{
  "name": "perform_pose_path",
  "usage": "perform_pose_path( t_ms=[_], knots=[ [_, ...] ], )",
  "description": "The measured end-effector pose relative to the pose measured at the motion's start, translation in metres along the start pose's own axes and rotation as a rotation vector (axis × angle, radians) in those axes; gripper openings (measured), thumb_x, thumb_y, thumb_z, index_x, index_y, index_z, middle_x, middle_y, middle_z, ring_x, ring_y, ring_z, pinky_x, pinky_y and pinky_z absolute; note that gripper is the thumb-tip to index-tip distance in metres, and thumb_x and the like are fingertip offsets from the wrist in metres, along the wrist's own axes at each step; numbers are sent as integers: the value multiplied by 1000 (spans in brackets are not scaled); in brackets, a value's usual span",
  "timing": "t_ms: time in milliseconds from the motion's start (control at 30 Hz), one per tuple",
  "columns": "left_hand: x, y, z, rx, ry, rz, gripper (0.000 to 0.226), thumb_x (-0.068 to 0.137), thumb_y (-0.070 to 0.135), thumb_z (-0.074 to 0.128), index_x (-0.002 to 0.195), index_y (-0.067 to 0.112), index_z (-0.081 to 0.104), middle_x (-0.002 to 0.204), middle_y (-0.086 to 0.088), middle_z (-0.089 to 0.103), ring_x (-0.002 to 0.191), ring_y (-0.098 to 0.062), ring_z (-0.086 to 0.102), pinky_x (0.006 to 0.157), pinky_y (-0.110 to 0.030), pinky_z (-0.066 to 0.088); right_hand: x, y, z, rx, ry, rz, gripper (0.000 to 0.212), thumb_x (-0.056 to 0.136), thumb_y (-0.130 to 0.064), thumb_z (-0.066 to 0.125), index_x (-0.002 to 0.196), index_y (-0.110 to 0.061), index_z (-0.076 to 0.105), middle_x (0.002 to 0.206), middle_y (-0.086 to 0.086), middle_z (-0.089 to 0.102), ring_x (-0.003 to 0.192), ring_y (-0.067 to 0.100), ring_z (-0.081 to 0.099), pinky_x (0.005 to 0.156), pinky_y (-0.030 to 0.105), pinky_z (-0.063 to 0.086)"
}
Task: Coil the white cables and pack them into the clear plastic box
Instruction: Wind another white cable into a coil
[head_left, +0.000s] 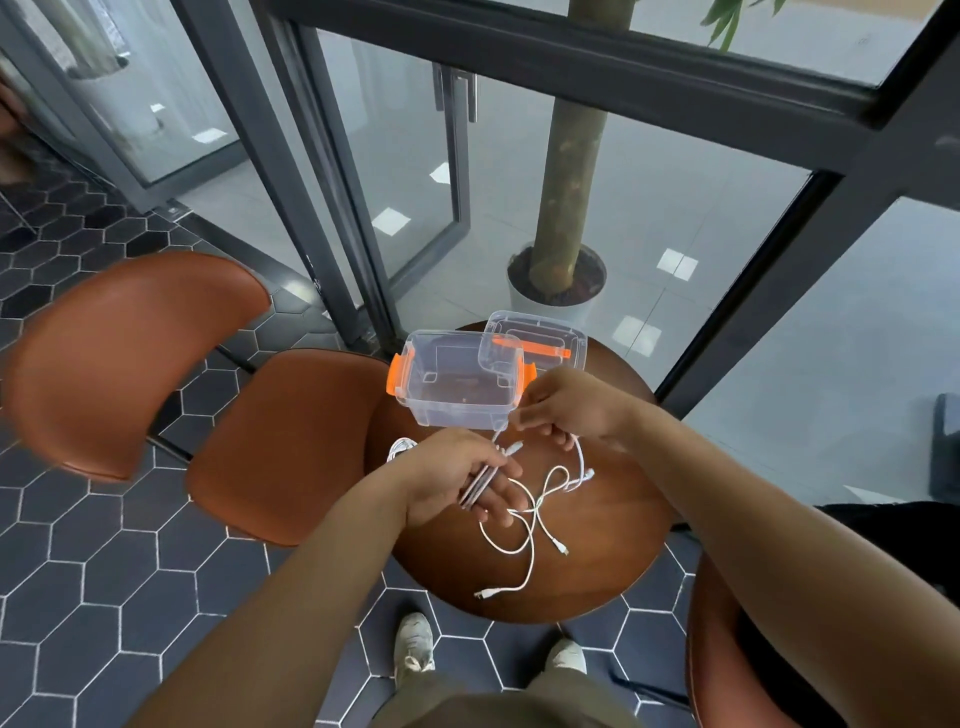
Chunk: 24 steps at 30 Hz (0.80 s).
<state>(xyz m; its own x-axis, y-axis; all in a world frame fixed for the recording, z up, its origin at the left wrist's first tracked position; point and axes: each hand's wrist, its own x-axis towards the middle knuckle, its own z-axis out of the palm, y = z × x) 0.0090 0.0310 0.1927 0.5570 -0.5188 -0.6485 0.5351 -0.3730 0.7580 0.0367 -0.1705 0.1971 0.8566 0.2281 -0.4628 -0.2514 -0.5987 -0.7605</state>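
A clear plastic box (457, 382) with orange latches stands open and empty at the far side of the round wooden table (613, 551). My left hand (457, 475) holds a folded bundle of white cable (480, 486) across its palm. My right hand (571, 405) pinches a strand of the same cable just in front of the box. Loose white cables (530, 525) lie tangled on the table under my hands, with plugs at their ends. Another small coil of cable (400, 448) lies left of my left hand.
The box's clear lid (545, 338) with an orange handle lies behind the box. An orange chair (171, 374) stands to the left, another chair edge (722, 670) at the lower right. A potted tree (558, 280) and glass walls stand behind the table.
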Motion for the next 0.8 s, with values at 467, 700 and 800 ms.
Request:
perform_pose_path(
  t_ms=[467, 700, 800],
  knots=[
    [5, -24, 12, -857, 183, 193, 24, 100, -1, 38, 113, -5, 57, 113, -28, 67, 101, -35, 65, 84, -43, 53, -51, 4, 80, 128, 359, -77, 6, 88, -26, 65, 83, -25, 62, 68, 2, 75, 55, 18, 71, 66, 47, 62],
    [6, -11, 19, -1054, 120, 221, 28, 102, 19, 42, 118, 1, 54, 108, -22, 73, 99, -32, 73, 88, -42, 54, -62, 14, 98, 139, 303, -221, 10, 92, -12, 63, 96, -20, 61, 67, -1, 70, 48, 14, 63, 57, 28, 55],
    [11, -8, 14, -1081, 143, 255, 30, 106, 23, 38, 118, 2, 55, 108, -19, 74, 100, -31, 74, 92, -41, 50, -59, 25, 101, 188, 302, -232, 9, 95, -14, 65, 90, -21, 61, 61, 2, 65, 47, 11, 56, 54, 23, 48]
  ],
)
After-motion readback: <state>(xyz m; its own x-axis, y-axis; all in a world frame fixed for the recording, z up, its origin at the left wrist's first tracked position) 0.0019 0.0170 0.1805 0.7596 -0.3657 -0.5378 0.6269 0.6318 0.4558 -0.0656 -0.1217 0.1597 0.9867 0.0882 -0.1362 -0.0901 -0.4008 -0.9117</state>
